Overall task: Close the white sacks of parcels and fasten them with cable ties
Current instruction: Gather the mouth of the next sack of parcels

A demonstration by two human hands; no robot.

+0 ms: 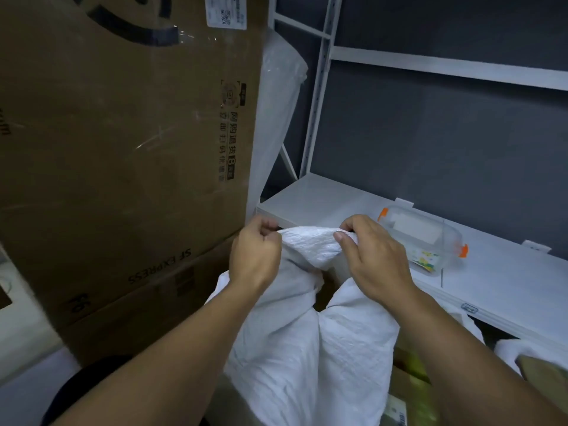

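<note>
A white woven sack [307, 348] stands in front of me, its top edge pulled up and bunched. My left hand [256, 256] grips the sack's rim on the left with curled fingers. My right hand [373, 256] pinches the rim on the right, thumb on top of the fabric. The stretch of rim between the two hands is gathered into folds. Brown parcels [408, 373] show through the opening at the lower right. No cable tie is in sight.
Large cardboard boxes [123, 149] stand stacked close on the left. A white metal shelf [507, 272] runs along the right, with a clear plastic box [430, 238] with orange clips on it. Another white sack [516, 352] lies under the shelf at the right.
</note>
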